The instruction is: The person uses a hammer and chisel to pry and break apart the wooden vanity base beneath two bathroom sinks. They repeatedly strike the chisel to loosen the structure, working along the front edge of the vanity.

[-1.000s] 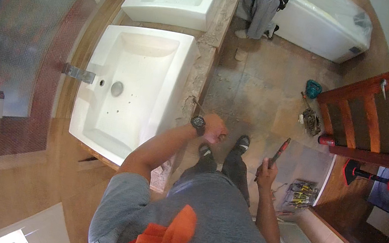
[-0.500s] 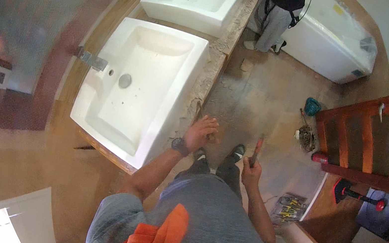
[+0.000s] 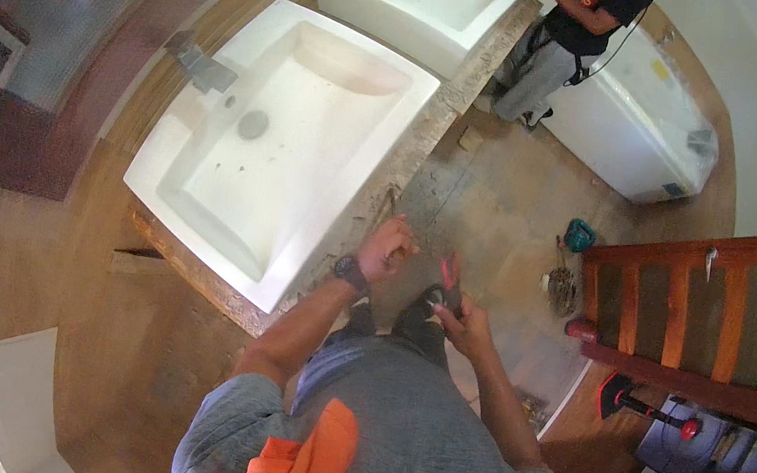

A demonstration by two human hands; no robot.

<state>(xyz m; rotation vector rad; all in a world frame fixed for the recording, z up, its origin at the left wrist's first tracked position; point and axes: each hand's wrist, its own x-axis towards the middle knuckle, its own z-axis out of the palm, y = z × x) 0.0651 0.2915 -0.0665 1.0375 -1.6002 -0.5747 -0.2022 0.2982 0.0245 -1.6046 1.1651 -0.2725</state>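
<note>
- The orange cloth [image 3: 306,461] hangs over the grey shirt; it is best kept from dangling into the work.
- The right hand [image 3: 467,328] grasps the red-and-black tool [image 3: 451,275] by its dark part, the fingers wrapped around it. The tool is in front of the body, above the dark shoe [image 3: 434,298], its red end pointing away from the wearer. A firm, low hold like this should serve well for control; its exact kind is too blurred to tell.
- The left hand [image 3: 388,250], below the wristwatch [image 3: 351,274], has its fingers curled beside the rough counter edge [image 3: 413,157]. I cannot tell whether it pinches something small. The tool's red end lies just beside it, seemingly apart, so care seems wise to keep those fingers out of its line.
- The near basin [image 3: 349,173] sits on the counter, left of both hands. Its rim looks easy to chip, so the tool should stay clear of it.
- The far basin [image 3: 380,26] stands beyond, with a co-worker [image 3: 591,24] at its right end; any swing that way should be kept short.
- Farthest off, the white bathtub [image 3: 608,144] stands partly behind the co-worker.
</note>
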